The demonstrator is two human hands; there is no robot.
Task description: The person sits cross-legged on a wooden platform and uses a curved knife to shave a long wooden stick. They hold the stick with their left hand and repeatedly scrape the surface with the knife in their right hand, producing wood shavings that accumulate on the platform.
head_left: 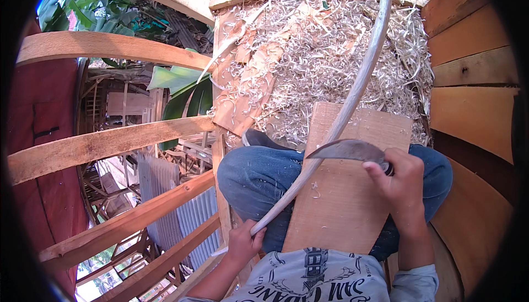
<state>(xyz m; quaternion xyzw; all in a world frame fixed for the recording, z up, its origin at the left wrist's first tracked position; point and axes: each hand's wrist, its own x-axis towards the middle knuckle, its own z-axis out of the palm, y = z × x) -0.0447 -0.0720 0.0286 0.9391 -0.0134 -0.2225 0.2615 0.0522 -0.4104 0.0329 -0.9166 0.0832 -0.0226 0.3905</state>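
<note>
A long, pale, peeled wooden pole runs from the lower left up past the top edge, bending slightly. My left hand is wrapped round its lower part, close to my body. In my right hand is a curved sickle-like knife, its handle mostly hidden by my fingers. The blade lies across the pole, with its tip just past the pole's left side. Under both, a flat wooden board rests on my lap between my bent, jeans-covered knees.
Curly wood shavings cover the plank floor ahead. A wooden rail fence stands on the left, with a drop beyond it to corrugated sheets and timber below. A plank wall closes the right side. Banana leaves reach in at the left.
</note>
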